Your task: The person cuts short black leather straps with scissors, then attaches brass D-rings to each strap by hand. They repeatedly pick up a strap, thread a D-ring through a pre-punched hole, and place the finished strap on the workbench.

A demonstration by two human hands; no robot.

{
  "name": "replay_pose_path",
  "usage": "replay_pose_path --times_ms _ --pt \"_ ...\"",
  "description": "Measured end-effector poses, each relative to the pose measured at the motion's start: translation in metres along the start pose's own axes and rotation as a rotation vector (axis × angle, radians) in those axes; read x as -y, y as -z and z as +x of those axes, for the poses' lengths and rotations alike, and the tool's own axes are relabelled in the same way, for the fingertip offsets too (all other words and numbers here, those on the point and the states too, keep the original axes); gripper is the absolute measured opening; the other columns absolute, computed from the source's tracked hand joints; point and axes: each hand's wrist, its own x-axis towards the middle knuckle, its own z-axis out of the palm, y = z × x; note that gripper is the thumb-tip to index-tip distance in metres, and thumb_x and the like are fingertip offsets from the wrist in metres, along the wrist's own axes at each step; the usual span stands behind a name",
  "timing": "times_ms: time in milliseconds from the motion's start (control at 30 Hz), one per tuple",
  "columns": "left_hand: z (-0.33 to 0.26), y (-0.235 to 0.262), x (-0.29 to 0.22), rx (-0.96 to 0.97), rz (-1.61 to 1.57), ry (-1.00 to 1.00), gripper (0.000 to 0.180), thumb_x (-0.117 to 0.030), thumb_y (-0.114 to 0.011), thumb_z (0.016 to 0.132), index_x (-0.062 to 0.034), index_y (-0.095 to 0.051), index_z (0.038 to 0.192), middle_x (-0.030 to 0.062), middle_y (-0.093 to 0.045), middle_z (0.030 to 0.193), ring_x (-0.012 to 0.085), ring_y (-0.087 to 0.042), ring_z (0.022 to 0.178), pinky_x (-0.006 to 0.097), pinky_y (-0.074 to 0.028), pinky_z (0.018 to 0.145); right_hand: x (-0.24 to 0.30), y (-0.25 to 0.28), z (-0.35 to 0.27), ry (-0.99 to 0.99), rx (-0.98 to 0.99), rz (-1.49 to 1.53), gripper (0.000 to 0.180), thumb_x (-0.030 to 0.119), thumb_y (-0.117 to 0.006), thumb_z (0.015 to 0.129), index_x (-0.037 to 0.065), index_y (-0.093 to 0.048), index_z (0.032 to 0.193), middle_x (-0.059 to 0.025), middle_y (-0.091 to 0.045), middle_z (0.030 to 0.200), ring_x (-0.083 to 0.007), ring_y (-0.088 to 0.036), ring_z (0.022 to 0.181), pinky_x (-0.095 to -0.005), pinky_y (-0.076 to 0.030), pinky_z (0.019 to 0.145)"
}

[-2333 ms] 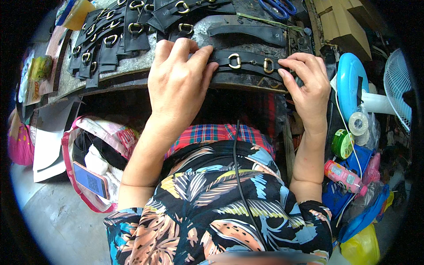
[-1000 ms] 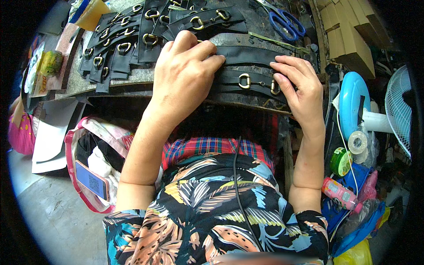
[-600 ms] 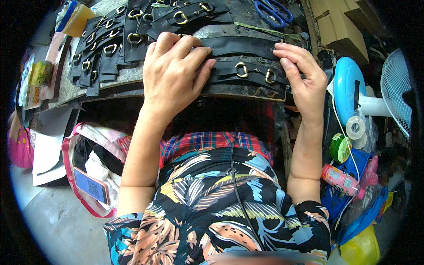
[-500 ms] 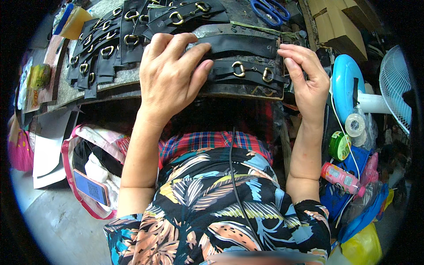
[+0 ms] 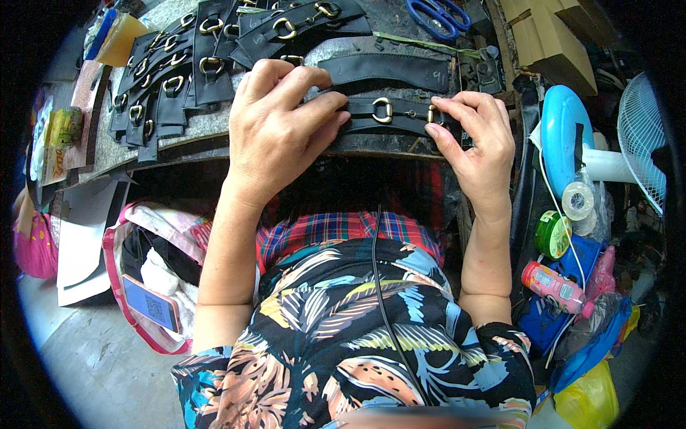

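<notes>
Near the table's front edge lies a black leather strap [image 5: 400, 109] with brass-coloured D-rings and a small metal clasp between them. My left hand [image 5: 275, 129] is closed at its left end, the fingertips pressed on the leather. At the other end, my right hand [image 5: 475, 132] pinches the strap around the right-hand ring [image 5: 431, 113] with thumb and fingers. Just behind lies a plain curved black leather piece [image 5: 386, 71] with a pale chalk mark. My left fingers partly hide a ring from another strap.
Several ringed straps [image 5: 171, 86] overlap at the table's left and back. Blue-handled scissors [image 5: 437, 18] rest at the back. Right of the table stand a cardboard box [image 5: 550, 46], a white fan [image 5: 639, 136] and a pink bottle [image 5: 554, 286]. A bag with a phone [image 5: 150, 304] sits lower left.
My right hand has moved left from beside the plain leather piece's end onto the ringed strap's right end. My left hand has shifted slightly down and right, its fingers now at the strap's left end.
</notes>
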Motion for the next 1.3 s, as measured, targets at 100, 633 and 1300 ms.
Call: replay_pose_path --times_ms 100,633,1300 --pt "-0.001 0.003 -0.001 0.006 0.005 -0.001 0.020 -0.017 -0.085 0.073 -0.0153 -0.077 0.091 -0.0003 -0.070 0.106 0.0259 -0.060 0.099 0.038 -0.051 0.084 -0.001 -0.002 -0.002 0.004 -0.016 0.010 0.030 0.020 -0.085 0.078 0.006 -0.078 0.103 -0.0080 -0.067 0.099 -0.0280 -0.062 0.093 -0.0391 -0.052 0.080" --pt "-0.002 0.005 -0.003 -0.002 -0.003 0.009 0.025 -0.012 -0.080 0.067 -0.0107 -0.070 0.090 0.0039 -0.070 0.113 0.0309 -0.060 0.101 0.040 -0.050 0.089 -0.004 -0.013 -0.012 -0.037 -0.120 0.092 0.017 0.012 -0.082 0.081 0.008 -0.076 0.097 -0.0061 -0.069 0.102 -0.0274 -0.062 0.098 -0.0391 -0.051 0.087" --pt "-0.003 0.007 -0.021 -0.115 -0.034 0.153 0.009 -0.012 -0.077 0.080 -0.0081 -0.072 0.086 0.0064 -0.065 0.094 0.0295 -0.057 0.094 0.041 -0.047 0.084 0.005 -0.009 -0.003 -0.250 -0.139 0.290 0.011 0.002 -0.075 0.086 0.006 -0.076 0.096 -0.0054 -0.073 0.088 -0.0194 -0.064 0.080 -0.0312 -0.052 0.076"
